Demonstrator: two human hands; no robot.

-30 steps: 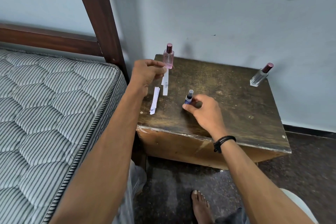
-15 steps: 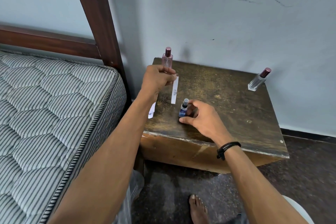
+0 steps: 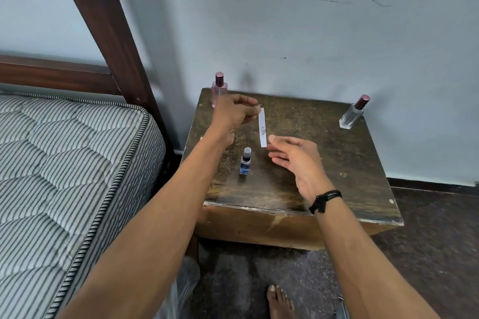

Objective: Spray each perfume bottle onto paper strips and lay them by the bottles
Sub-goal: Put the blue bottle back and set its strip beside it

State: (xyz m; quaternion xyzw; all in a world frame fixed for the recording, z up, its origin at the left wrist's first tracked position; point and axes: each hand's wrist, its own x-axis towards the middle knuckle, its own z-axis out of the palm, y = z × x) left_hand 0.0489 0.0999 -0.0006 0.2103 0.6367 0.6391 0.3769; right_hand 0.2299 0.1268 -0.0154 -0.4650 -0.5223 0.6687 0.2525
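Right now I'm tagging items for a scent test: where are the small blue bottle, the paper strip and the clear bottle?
small blue bottle [image 3: 245,166], head view, on its blue body.
paper strip [image 3: 262,128], head view, mid-length.
clear bottle [image 3: 350,116], head view, on its glass body.

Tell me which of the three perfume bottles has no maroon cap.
The small blue bottle near the table's front, between the two hands. Its cap is grey, while the pink bottle and clear bottle at the back corners have maroon caps.
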